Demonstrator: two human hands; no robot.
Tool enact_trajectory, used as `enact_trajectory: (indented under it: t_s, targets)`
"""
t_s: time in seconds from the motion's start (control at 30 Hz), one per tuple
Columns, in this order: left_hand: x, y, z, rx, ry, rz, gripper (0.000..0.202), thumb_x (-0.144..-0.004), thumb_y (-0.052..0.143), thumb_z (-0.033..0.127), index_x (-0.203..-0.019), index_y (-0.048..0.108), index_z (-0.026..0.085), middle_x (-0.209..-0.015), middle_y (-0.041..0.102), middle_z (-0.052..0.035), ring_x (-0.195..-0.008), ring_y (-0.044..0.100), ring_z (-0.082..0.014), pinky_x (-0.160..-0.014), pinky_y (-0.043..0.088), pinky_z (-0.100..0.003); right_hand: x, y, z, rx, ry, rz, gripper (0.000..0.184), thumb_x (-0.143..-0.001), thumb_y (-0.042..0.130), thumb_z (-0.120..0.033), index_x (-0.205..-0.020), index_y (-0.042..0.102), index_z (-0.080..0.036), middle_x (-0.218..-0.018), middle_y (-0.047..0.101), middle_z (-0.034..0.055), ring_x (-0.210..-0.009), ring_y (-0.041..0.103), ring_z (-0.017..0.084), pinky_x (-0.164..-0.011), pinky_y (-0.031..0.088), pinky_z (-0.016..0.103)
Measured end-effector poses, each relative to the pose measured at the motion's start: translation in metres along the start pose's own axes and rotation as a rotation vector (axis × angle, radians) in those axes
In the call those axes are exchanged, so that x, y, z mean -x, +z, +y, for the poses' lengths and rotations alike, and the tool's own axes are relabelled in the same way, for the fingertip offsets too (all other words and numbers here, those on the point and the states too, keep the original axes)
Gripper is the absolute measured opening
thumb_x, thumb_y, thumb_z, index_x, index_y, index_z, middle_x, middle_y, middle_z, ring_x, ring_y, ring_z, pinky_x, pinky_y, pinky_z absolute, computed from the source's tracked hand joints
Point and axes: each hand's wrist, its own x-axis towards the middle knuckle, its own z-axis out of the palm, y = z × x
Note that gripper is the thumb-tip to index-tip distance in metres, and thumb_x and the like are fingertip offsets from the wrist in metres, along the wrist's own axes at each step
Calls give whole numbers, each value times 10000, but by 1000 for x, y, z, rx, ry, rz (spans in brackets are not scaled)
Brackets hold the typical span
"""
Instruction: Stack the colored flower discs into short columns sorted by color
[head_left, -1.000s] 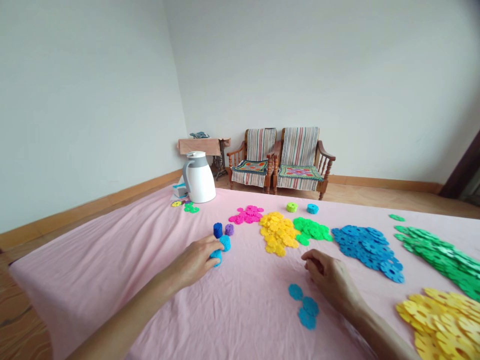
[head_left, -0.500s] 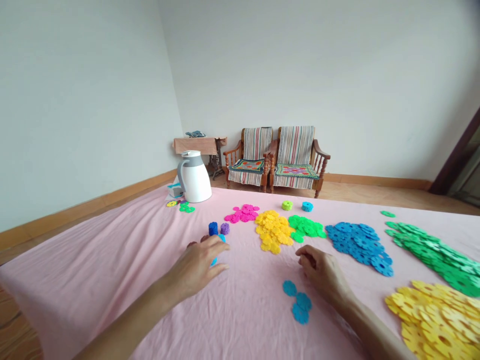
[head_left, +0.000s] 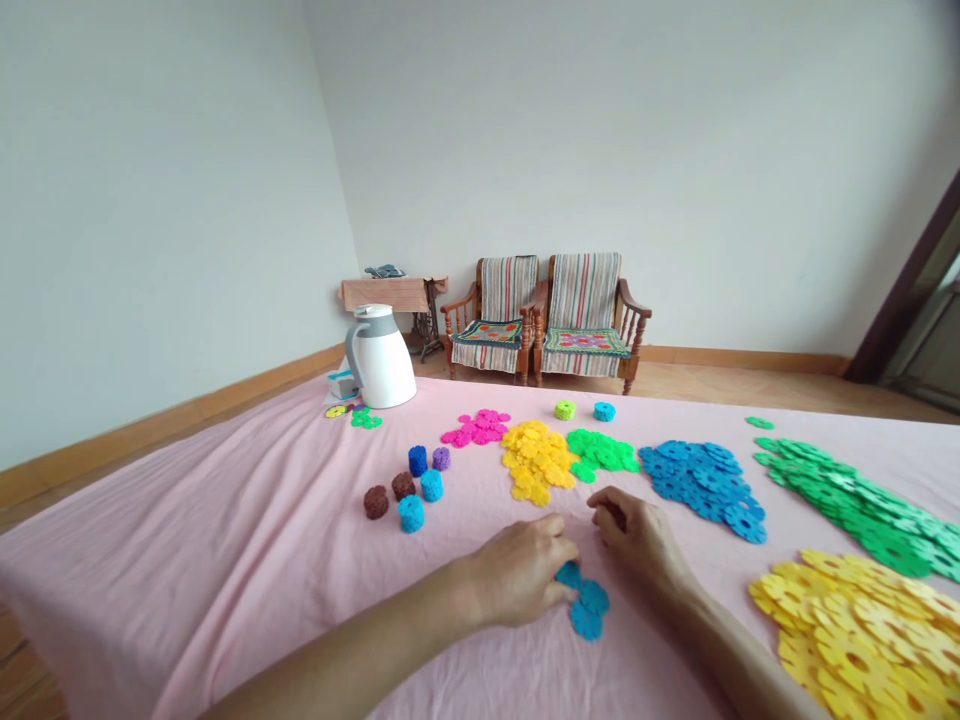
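My left hand [head_left: 529,570] is low over the cloth, its thumb and fingertips closed around the edges of a blue flower-shaped disc [head_left: 569,575]. Two more blue discs [head_left: 590,605] lie overlapping beside it. Just to the right, my right hand [head_left: 630,525] rests with its fingers curled in; whatever is inside them, if anything, is hidden. Left of the hands stand short stacks of discs: light blue stacks [head_left: 411,513], brown stacks [head_left: 376,502], a dark blue stack [head_left: 418,461] and a purple stack [head_left: 441,459].
Loose heaps lie beyond and rightward: pink discs [head_left: 478,428], yellow discs [head_left: 538,460], green discs [head_left: 602,453], blue discs [head_left: 705,485] and a large yellow heap [head_left: 862,630]. A white jug [head_left: 385,362] stands at the far left of the pink cloth [head_left: 285,590].
My left hand has moved right, from the short stacks to the loose blue discs, and its fingers have closed in on one. My right hand stays curled in nearly the same place.
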Motion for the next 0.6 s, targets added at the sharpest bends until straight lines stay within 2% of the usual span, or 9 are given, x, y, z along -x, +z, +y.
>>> enact_trajectory:
  t_s: [0.2,0.37,0.5,0.6]
  targets:
    - [-4,-2,2,26,-16,-19,190,-717,672,254,-871,596,172,-883,555,-39,-830,561,-185,-725,445,-255,0,1,0,-9,-26,-8,250,-732,382,-243,-809,610,-179,-721,670,34,-650,603,170,-606,413,260]
    - [-4,1,-4,57,-45,-40,204,-654,651,249,-819,555,176,-854,540,-24,-746,536,-154,-643,428,-227,1,0,-1,14,-28,-10,247,-736,382,-233,-812,611,-177,-698,661,31,-622,591,166,-586,402,258]
    - [-2,4,-7,82,-59,-38,135,-642,618,208,-741,530,180,-834,531,-5,-706,517,-122,-616,414,-198,0,2,1,25,-22,-13,247,-737,380,-227,-805,612,-177,-684,652,23,-597,574,156,-567,387,252]
    - [-1,4,-8,102,-79,-13,196,-628,631,222,-796,538,183,-859,541,-10,-718,517,-125,-621,415,-200,0,2,2,26,-25,-12,245,-736,382,-225,-802,612,-176,-679,648,20,-596,569,154,-567,384,249]
